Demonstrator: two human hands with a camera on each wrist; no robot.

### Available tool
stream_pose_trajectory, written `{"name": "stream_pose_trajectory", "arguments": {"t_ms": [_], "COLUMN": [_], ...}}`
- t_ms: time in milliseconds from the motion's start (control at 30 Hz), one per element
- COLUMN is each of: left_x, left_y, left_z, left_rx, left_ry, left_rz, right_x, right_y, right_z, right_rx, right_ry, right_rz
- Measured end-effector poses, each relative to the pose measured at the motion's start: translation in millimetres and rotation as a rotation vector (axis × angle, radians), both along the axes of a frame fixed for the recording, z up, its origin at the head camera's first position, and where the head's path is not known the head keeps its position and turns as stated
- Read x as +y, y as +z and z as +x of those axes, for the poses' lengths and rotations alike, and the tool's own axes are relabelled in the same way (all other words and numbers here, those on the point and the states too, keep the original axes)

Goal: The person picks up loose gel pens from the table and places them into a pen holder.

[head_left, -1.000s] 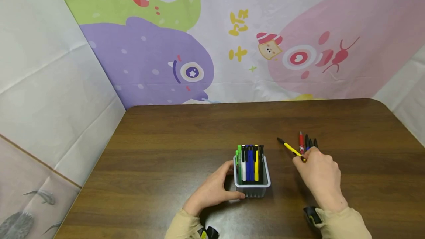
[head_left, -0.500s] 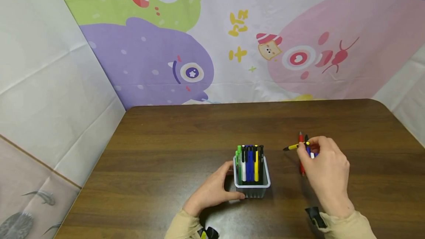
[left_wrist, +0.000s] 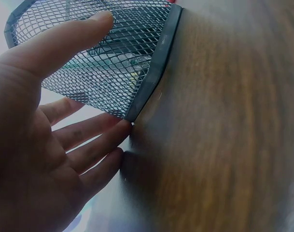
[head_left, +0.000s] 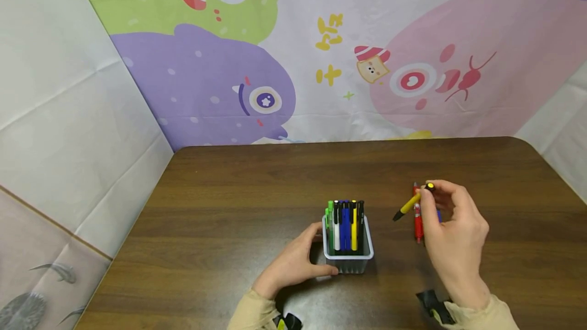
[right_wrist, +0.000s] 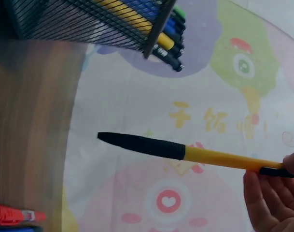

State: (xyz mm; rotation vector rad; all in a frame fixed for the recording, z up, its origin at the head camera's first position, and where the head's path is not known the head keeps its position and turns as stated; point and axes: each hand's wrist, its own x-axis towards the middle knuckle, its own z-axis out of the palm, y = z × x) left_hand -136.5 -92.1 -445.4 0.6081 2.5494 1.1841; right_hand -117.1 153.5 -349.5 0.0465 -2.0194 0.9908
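A mesh pen holder (head_left: 352, 266) stands upright on the table, with several green, white, blue, yellow and black pens (head_left: 345, 228) in it. My left hand (head_left: 293, 264) holds it from the left; in the left wrist view the thumb lies against one mesh wall and fingertips touch the dark bottom edge. To the right, my right hand (head_left: 454, 238) pinches a yellow pen (right_wrist: 219, 158) near its clip end, between thumb and fingers. The black grip and tip point left and down, above the table. Just behind that hand lies a red pen (head_left: 418, 225).
A blue pen (head_left: 438, 215) shows partly beside the right hand; whatever else lies there is hidden. The brown table (head_left: 229, 192) ends at a printed cloth backdrop (head_left: 321, 116) at the back.
My right hand has lifted the yellow pen off the table and moved slightly right, turning its tip down toward the left. The left hand and pen holder have stayed put.
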Motion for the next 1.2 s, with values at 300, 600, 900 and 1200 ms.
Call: {"name": "stream_pose_trajectory", "arguments": {"t_ms": [300,600,900,1200], "left_x": [-0.2,-0.7,-0.5,0.1], "left_y": [-1.1,-1.8,-1.0,0.4], "left_z": [0.2,0.2,-0.1,0.0], "left_rx": [0.006,0.011,-0.005,-0.006], "left_ry": [-0.001,-0.004,-0.002,-0.001], "left_rz": [0.007,0.013,0.005,0.011], "right_x": [-8.1,-22.3,-31.5,-38.4], "right_y": [5.3,4.7,-7.6,-20.4], "right_z": [6.4,9.9,5.4,2.2], "right_rx": [0.148,0.261,0.155,0.033], "right_ry": [0.209,0.34,0.366,0.358], "right_rz": [-0.166,-0.261,-0.047,0.071]}}
